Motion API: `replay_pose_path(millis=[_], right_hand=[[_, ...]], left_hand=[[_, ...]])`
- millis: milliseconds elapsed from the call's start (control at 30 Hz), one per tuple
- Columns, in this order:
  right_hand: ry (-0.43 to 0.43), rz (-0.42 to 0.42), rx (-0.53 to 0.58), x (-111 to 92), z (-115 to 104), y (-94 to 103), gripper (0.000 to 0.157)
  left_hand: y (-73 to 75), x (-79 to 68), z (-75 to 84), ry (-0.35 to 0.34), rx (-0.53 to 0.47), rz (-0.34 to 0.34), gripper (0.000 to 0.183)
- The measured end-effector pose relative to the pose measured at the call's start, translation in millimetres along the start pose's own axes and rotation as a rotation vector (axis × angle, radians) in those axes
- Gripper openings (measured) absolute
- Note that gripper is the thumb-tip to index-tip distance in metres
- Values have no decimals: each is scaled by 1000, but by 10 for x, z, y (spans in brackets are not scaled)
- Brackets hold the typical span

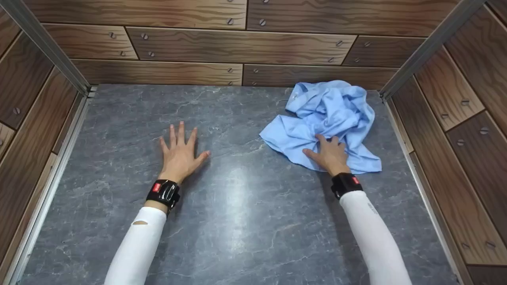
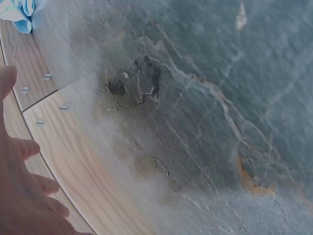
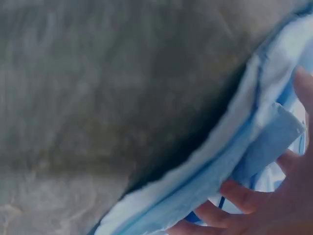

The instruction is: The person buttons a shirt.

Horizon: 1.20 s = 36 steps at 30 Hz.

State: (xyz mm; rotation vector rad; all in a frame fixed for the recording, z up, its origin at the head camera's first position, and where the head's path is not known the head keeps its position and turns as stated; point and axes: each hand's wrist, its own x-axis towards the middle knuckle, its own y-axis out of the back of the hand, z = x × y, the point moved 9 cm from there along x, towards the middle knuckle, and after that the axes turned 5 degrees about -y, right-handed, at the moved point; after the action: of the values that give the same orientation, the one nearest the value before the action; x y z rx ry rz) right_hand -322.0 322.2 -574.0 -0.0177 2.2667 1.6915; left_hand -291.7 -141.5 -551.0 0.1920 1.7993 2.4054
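Note:
A crumpled light blue shirt (image 1: 332,105) lies in loose folds on the right side of the grey marbled table (image 1: 237,206). My right hand (image 1: 332,155) is over its near edge, thumb and fingers spread apart and slightly bent, fingertips at the cloth. In the right wrist view, the fingers (image 3: 239,196) overlap the blue folds, and no cloth shows pinched between them. My left hand (image 1: 178,156) is held over the left part of the table with fingers straight and fanned out, holding nothing. A corner of the shirt (image 2: 22,14) shows far off in the left wrist view.
Wood-patterned panels (image 1: 237,45) stand behind the table, with more along the left and right sides. Metal rails (image 1: 51,186) border the tabletop. Each wrist wears a black strap (image 1: 164,192), and white sleeves (image 1: 136,245) cover the forearms.

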Motion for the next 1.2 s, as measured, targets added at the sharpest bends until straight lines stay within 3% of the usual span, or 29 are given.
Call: replay_pose_path(millis=[200, 333, 567, 700, 867, 1100, 1200], right_hand=[[109, 61, -58, -142, -309, -89, 61], [213, 104, -99, -326, -571, -200, 54], [385, 169, -133, -704, -999, -385, 53], [463, 166, -144, -910, -1236, -522, 54], [564, 162, -164, -1165, -1526, -674, 55], [677, 114, -179, -1474, -1781, -796, 62], [715, 66, -182, -1574, -1810, -742, 68]], left_hand=[[-28, 3, 41, -9, 5, 16, 86], [-69, 25, 146, -25, -9, -8, 86], [-112, 127, 533, -89, -30, -31, 83], [-173, 175, 832, -180, -31, -28, 77], [-323, 195, 1143, -283, -38, -76, 68], [-487, 178, 1295, -314, -43, -105, 52], [-532, 129, 1305, -342, -19, -111, 46]])
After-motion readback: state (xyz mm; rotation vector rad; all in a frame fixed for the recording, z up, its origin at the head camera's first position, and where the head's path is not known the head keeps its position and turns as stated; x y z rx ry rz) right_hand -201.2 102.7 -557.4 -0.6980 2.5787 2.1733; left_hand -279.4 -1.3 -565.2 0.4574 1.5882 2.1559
